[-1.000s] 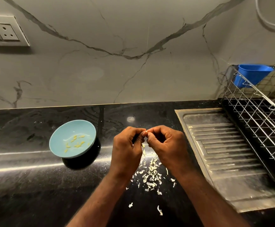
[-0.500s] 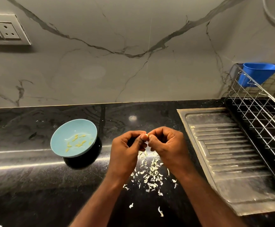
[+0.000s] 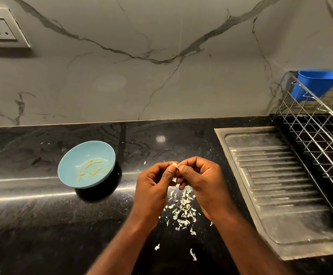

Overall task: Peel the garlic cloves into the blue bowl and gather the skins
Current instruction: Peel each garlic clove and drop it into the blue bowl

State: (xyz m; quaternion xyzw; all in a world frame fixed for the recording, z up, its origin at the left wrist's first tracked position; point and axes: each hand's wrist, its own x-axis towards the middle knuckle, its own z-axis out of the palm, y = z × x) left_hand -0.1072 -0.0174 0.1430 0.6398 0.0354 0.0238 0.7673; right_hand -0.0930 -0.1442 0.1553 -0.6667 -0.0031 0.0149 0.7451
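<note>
Glossy black counter (image 3: 42,215); dull, seemingly steel drainboard (image 3: 280,185).

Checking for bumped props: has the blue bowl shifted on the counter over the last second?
No. The blue bowl sits at the same spacing from the drainboard and the counter's back edge as before; only the camera view drifted slightly.

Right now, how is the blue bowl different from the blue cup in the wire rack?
The blue bowl is pale blue, wide and shallow; the blue cup is bright blue, deeper and narrower. The bowl sits on the black counter with peeled garlic cloves inside; the cup hangs at the wire rack corner, contents unseen. Both are blue, open-topped containers.
</note>
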